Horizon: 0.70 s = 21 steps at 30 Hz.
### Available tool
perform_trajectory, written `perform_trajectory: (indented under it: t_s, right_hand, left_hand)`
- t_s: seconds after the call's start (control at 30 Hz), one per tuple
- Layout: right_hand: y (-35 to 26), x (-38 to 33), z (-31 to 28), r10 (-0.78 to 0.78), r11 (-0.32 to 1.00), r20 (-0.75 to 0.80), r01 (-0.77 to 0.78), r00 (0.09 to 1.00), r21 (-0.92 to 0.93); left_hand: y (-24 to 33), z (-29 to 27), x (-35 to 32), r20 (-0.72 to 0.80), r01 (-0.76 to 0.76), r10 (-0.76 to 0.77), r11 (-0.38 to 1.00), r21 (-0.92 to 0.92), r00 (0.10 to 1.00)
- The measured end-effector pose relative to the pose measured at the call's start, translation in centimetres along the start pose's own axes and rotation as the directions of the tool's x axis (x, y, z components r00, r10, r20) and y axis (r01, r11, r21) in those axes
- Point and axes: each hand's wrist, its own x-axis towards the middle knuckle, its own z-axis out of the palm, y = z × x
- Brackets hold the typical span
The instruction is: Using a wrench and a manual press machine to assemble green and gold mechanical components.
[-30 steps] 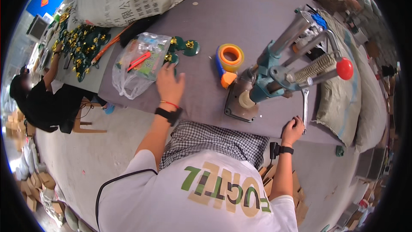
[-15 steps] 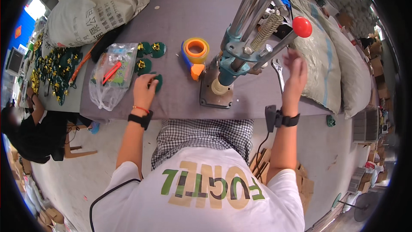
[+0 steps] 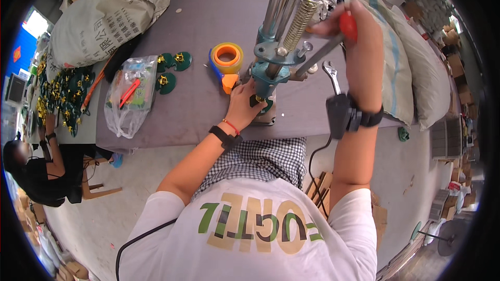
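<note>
A teal hand press (image 3: 272, 75) with a chrome column and a coil spring stands on the table in front of me. My left hand (image 3: 244, 101) pinches a green disc (image 3: 268, 107) with a gold piece on it, directly under the press head; my fingers partly hide it. On the press lever, my right hand (image 3: 360, 23) is closed round the red ball knob (image 3: 348, 26). Three similar green discs with gold pieces (image 3: 166, 83) lie to the left. Beside the press is a roll of tape (image 3: 226, 58) in a blue and orange holder.
An adjustable wrench (image 3: 332, 75) lies right of the press. A plastic bag (image 3: 127, 109) with a red cutter (image 3: 130, 92) on it, and a big white sack (image 3: 107, 23), are at left. Stuffed woven sacks (image 3: 398, 80) line the right. A seated person (image 3: 49, 169) works beside a green-gold heap (image 3: 67, 91).
My left hand has brought a green disc from the left of the table to under the press head. My right hand has risen and taken hold of the lever's red knob.
</note>
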Motion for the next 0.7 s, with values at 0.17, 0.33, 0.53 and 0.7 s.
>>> perform_trajectory:
  t_s: [0.17,0.33,0.53,0.7]
  right_hand:
    - [0.6,-10.4,-1.1,-0.119,0.992,0.197,0.127,0.973,-0.026]
    - [3.4,-17.5,-1.1,-0.219,0.907,0.299,0.306,0.929,-0.288]
    - [8.3,-21.0,-2.2,-0.274,0.728,0.477,0.504,0.835,-0.465]
    - [16.6,-24.3,-1.4,-0.209,0.560,0.550,0.560,0.809,-0.611]
  left_hand:
    - [0.2,-0.6,-0.2,0.136,0.252,-0.213,0.860,-0.444,0.968]
    - [0.0,-0.7,-0.1,0.174,0.273,-0.214,0.826,-0.494,0.961]
    - [-0.3,-1.1,0.1,0.238,0.302,-0.201,0.780,-0.548,0.950]
    - [-0.3,-1.1,-0.2,0.208,0.266,-0.175,0.767,-0.584,0.962]
